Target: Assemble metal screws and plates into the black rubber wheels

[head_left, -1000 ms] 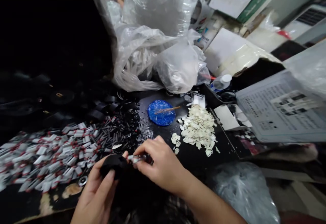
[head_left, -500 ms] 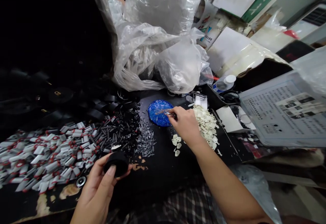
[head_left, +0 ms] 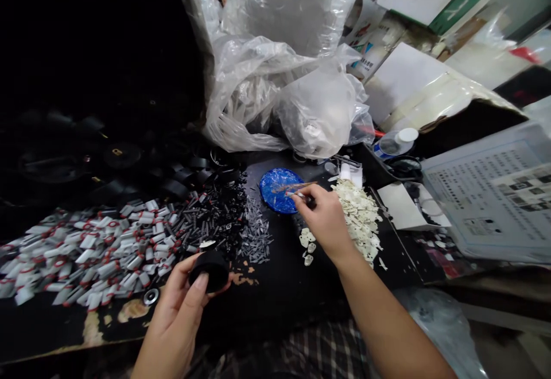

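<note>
- The left hand [head_left: 172, 310] curls its fingers around a round, black, cup-shaped part [head_left: 219, 261], thumb pressed against its near side, hollow facing up and toward the wearer.
- The right hand [head_left: 330, 218] pinches a small, slim, dark piece with a pale tip [head_left: 310, 201] between thumb and forefinger; its exact form is too small to tell.
- The black cup looks light, stiff and probably smooth; hold it by the outer wall, leaving the hollow free. The slim piece seems light and easily dropped, so a pinch at its dark end suits it.
- Just beyond the right fingertips is a round, bright-blue dish [head_left: 267, 190] with a thin brown stick [head_left: 303, 185] across it.
- Right of these fingers spreads a heap of flat, cream-coloured plates [head_left: 359, 218]; a few lie nearer the wrist.
- Between the two hands, slender grey slivers [head_left: 256, 241] lie on the black counter [head_left: 275, 278].
- Left of the left fingers are pale-grey tubes with red rings [head_left: 99, 258].
</note>
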### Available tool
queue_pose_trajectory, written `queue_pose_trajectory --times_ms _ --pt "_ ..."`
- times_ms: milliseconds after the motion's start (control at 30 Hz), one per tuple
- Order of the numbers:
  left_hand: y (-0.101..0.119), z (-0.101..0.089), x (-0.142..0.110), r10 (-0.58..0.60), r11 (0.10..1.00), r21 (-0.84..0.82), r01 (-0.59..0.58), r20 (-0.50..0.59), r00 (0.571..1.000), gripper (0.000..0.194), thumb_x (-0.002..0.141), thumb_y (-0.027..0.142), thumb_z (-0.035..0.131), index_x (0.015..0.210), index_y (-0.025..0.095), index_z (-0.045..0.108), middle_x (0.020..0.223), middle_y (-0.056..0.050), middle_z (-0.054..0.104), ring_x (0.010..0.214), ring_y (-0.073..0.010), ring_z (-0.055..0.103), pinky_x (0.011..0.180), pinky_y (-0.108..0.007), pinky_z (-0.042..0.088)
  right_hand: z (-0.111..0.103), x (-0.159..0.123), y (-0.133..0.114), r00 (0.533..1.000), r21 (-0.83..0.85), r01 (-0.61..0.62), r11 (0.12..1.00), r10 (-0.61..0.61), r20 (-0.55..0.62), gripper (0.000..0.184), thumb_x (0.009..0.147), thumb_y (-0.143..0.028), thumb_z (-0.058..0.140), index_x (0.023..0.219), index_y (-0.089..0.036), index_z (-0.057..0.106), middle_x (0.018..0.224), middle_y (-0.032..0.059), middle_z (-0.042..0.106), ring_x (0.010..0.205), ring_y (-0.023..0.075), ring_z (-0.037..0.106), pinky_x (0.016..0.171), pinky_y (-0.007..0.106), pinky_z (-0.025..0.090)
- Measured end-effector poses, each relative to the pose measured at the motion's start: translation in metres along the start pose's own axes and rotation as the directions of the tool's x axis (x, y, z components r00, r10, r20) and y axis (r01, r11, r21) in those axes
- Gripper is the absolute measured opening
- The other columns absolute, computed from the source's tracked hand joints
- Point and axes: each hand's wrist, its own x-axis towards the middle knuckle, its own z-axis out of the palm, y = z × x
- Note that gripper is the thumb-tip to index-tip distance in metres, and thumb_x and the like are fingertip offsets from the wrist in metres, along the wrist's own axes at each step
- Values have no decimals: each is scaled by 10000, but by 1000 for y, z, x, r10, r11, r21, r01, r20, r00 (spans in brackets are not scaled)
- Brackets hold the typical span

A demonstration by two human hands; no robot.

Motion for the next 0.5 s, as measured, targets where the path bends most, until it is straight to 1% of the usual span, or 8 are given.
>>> queue_pose_trajectory --times_ms 67,100,133,200,267,300,367,500 --pt "3 8 -3 -18 997 -74 18 -1 1000 331 798 369 660 1107 280 579 1003 7 702 881 -169 670 804 -257 540 -2 -9 -11 995 207 -104 973 100 29 199 861 -370 569 788 -190 610 715 -2 631 640 141 535 643 277 390" --pt "6 12 -5 -37 993 -109 39 18 999 326 806 368 652 1105 266 574 985 -6 708 870 -176 676 805 -282 545 -3 -14 -18 985 332 -171 928 157 70 211 847 -387 584 777 -190 611 674 -14 599 602 130 507 597 262 382" --pt "9 16 -6 -65 988 -139 72 52 996 315 817 364 640 1101 247 571 966 -22 714 864 -185 681 810 -306 546 -3 -19 -25 971 451 -239 860 203 127 217 831 -397 601 768 -190 610 642 -26 566 573 120 480 561 251 370" --pt "15 23 -7 -123 970 -191 148 139 983 267 835 343 621 1061 206 584 933 -52 720 843 -191 688 803 -329 547 -4 -29 -42 943 602 -331 726 225 247 224 806 -410 628 752 -193 609 605 -41 513 541 107 442 522 240 353" --pt "20 26 -6 -174 945 -240 224 212 962 207 849 308 608 1013 182 605 924 -65 723 817 -181 693 790 -328 549 -6 -36 -58 929 656 -361 663 192 316 218 793 -410 644 751 -198 614 604 -39 516 544 106 447 525 238 368" --pt "21 27 -6 -195 930 -263 257 240 951 181 854 292 602 995 177 614 920 -65 725 805 -175 695 783 -323 550 -8 -39 -65 927 657 -360 663 173 333 210 791 -405 649 756 -200 620 622 -32 540 558 109 466 539 239 386" --pt "22 26 -5 -226 901 -303 310 283 932 150 862 266 592 976 176 627 909 -61 729 787 -164 698 770 -313 554 -12 -42 -73 928 633 -333 699 124 351 196 793 -396 651 767 -203 631 666 -16 591 592 118 510 564 238 420" --pt "19 24 -4 -247 864 -345 366 343 906 144 868 262 585 974 183 642 914 -58 731 790 -163 700 763 -305 556 -18 -43 -78 922 581 -274 767 38 384 182 820 -389 624 809 -208 647 701 1 633 622 131 563 556 230 448"
